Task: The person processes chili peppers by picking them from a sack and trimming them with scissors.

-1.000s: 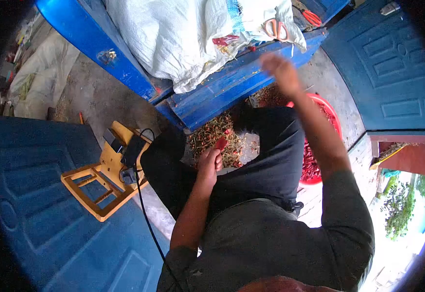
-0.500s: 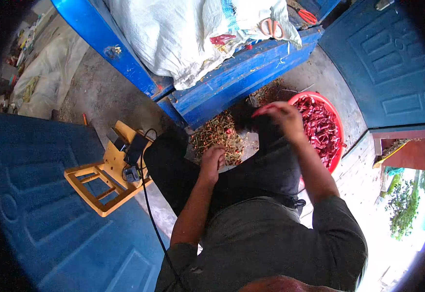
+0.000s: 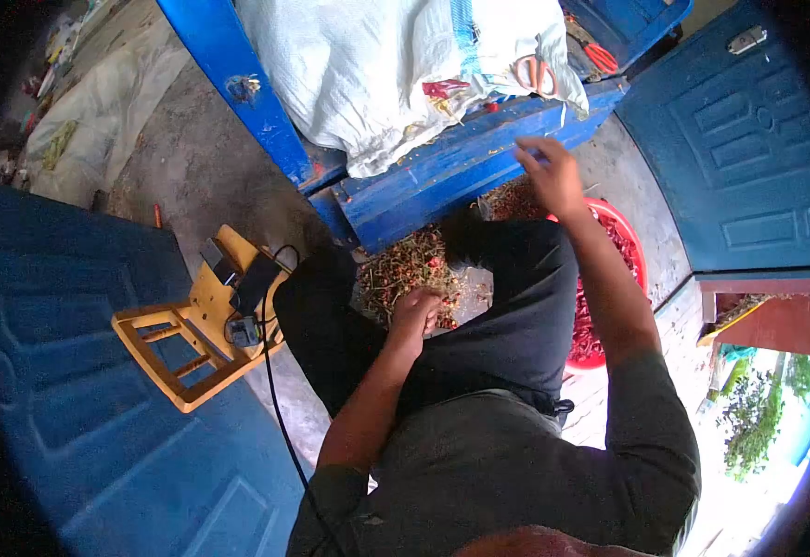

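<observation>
My right hand (image 3: 555, 174) is raised in front of the blue table's (image 3: 479, 144) edge, thumb and fingers apart, with nothing visible between them. Low between the knees, my left hand (image 3: 416, 314) is curled closed; whatever it may hold is hidden. Beneath it lies a pile of chili stems and bits (image 3: 405, 269) flecked with red. Partly behind my right forearm stands a red basin (image 3: 644, 269) full of dried red chilies (image 3: 585, 320). On the table, a white woven sack (image 3: 331, 74) carries a red chili piece (image 3: 446, 88) and orange-handled scissors (image 3: 536, 76).
Red-handled scissors (image 3: 600, 58) lie at the table's far right. To the left, a wooden chair (image 3: 203, 306) holds small devices, and a black cable (image 3: 275, 399) runs from there towards my body. Blue doors (image 3: 739, 139) stand on both sides.
My right hand has moved up from beside the basin to the table edge; the red chili it held no longer shows. My left hand stays low and closed. The view has shifted slightly.
</observation>
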{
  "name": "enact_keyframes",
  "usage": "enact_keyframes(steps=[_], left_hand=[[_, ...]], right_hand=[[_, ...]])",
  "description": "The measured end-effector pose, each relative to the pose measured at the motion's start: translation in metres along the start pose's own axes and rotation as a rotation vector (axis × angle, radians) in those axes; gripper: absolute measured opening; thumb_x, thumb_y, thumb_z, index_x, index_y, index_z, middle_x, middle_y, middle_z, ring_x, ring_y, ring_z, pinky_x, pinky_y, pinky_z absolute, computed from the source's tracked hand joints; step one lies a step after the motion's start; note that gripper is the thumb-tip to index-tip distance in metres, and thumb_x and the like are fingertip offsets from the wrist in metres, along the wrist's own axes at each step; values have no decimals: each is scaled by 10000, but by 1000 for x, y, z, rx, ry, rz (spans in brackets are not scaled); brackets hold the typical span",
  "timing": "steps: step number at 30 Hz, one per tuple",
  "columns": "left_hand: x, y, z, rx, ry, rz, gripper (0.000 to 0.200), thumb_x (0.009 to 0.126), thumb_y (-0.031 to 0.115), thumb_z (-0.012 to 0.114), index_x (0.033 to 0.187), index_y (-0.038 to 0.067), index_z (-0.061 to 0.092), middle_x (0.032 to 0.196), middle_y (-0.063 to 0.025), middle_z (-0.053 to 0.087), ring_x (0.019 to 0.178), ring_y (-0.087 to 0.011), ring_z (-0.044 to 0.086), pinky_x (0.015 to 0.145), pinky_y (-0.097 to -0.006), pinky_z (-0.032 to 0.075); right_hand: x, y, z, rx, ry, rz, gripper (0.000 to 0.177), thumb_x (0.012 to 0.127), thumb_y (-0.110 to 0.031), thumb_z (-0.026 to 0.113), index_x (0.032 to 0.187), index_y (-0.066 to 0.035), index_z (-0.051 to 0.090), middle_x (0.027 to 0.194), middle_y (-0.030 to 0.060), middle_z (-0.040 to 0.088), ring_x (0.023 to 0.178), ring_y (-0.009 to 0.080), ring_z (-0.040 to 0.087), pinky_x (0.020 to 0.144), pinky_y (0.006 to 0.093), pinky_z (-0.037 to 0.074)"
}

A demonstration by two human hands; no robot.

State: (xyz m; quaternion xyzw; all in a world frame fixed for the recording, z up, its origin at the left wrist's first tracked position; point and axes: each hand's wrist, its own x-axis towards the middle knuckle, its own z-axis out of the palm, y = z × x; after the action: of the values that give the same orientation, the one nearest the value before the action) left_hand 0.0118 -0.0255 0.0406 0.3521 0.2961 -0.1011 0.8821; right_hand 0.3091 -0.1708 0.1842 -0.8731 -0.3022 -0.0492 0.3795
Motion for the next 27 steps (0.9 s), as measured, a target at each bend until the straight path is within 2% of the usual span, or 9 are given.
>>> enact_keyframes(steps=[3, 8, 12, 15, 17, 18, 21, 22, 27], left_hand=[[-8, 1, -11, -90, 45, 23, 133, 894, 128, 592, 1010, 68, 614, 642, 60, 441, 510, -55, 406, 441, -229, 304], [-14, 11, -15, -126, 104, 68, 131, 898, 121, 589, 1004, 48, 612, 635, 60, 430, 498, -55, 396, 437, -231, 297], [-8, 9, -13, -99, 85, 56, 116, 914, 130, 570, 1007, 65, 593, 643, 67, 396, 514, -52, 342, 456, -240, 269], [-6, 10, -9, -116, 43, 77, 100, 919, 121, 570, 994, 67, 607, 640, 69, 404, 514, -50, 351, 451, -234, 268], [-7, 10, -8, -106, 32, 69, 92, 924, 118, 569, 987, 69, 615, 638, 69, 409, 514, -49, 356, 450, -232, 271], [-7, 9, -8, -100, 27, 60, 88, 926, 118, 568, 980, 69, 617, 637, 68, 409, 513, -50, 360, 449, -232, 276], [-6, 6, -9, -93, 17, 49, 90, 925, 121, 569, 980, 68, 617, 635, 66, 412, 510, -52, 365, 449, -232, 281], [-7, 5, -9, -95, 15, 45, 95, 923, 123, 570, 986, 68, 616, 635, 65, 414, 509, -53, 366, 449, -232, 281], [-11, 3, -9, -68, 50, 73, 107, 922, 128, 573, 996, 63, 614, 638, 62, 420, 507, -54, 368, 443, -235, 280]], right_hand=[[73, -43, 51, -72, -14, -156, 282, 892, -305, 678, 1057, -81, 727, 1029, 186, 701, 909, 333, 684, 798, 411, 536], [140, -57, 105, -321, -139, 66, 457, 830, -503, 650, 1010, -93, 739, 952, 213, 705, 928, 368, 684, 823, 452, 531], [139, -67, 108, -464, -147, 113, 489, 817, -473, 699, 951, -3, 702, 970, 248, 693, 926, 404, 671, 801, 465, 527], [121, -65, 91, -354, -190, 172, 452, 836, -410, 716, 986, 15, 687, 934, 235, 699, 891, 364, 689, 785, 424, 532], [106, -42, 88, -36, 0, -43, 379, 843, -304, 744, 1061, -1, 676, 917, 187, 704, 833, 280, 687, 762, 374, 527], [98, -44, 83, 26, -1, -53, 286, 877, -170, 726, 1105, -10, 664, 891, 94, 690, 788, 185, 641, 745, 327, 516], [77, -45, 75, 327, -101, -63, 278, 924, -232, 689, 1129, -44, 686, 995, 104, 717, 848, 205, 655, 782, 341, 524], [72, -38, 77, 368, -101, 36, 170, 944, -158, 665, 1060, -37, 694, 942, 51, 694, 774, 135, 614, 692, 290, 507], [43, -35, 66, 551, -127, 226, 208, 941, -158, 661, 1120, -52, 666, 913, 32, 669, 712, 108, 636, 592, 244, 489]])
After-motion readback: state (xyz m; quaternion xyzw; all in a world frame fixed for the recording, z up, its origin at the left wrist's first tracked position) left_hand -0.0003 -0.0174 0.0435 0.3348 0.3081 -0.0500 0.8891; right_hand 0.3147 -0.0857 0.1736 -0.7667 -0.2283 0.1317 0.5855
